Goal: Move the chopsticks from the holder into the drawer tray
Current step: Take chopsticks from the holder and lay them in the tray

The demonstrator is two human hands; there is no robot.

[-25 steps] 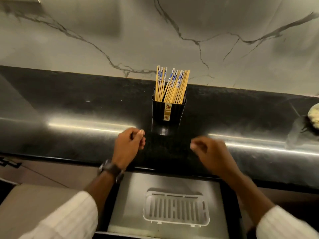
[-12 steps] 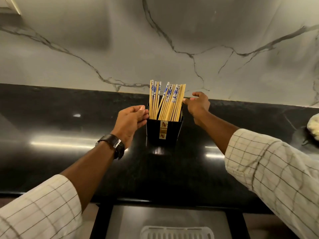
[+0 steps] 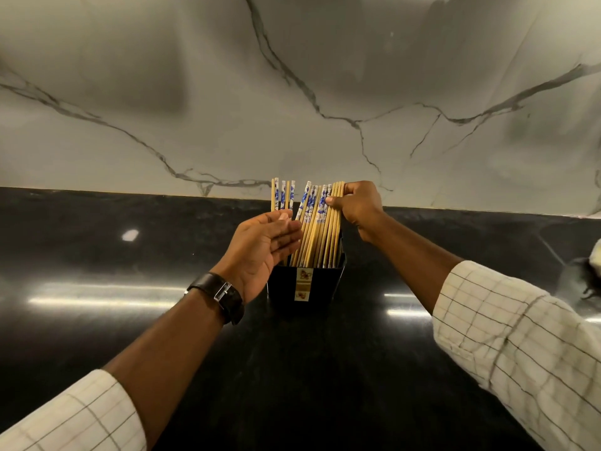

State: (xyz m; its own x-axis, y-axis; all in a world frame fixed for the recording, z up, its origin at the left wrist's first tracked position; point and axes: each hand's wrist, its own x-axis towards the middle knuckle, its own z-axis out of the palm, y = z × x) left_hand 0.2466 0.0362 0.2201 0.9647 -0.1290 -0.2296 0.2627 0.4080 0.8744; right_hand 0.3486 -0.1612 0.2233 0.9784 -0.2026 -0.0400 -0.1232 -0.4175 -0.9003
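Observation:
A black square holder [image 3: 305,288] with a small picture label stands on the dark countertop near the wall. Several bamboo chopsticks [image 3: 317,229] with blue-and-white tops stick up out of it. My right hand [image 3: 359,208] is closed around the right-hand bunch near their tops, thumb pressed across the front. My left hand [image 3: 263,245] is held palm-up with fingers apart, just left of the bunch, touching or nearly touching the sticks. A few chopsticks [image 3: 283,195] stand apart behind my left fingers. The drawer tray is out of view.
The glossy black countertop [image 3: 130,320] runs left to right and meets a white marble wall [image 3: 292,109] right behind the holder. A pale object [image 3: 595,258] sits at the far right edge of the counter.
The view has tilted up, and the drawer and tray have dropped out of sight. My right hand has closed on the right bunch of chopsticks. My left hand has opened beside them.

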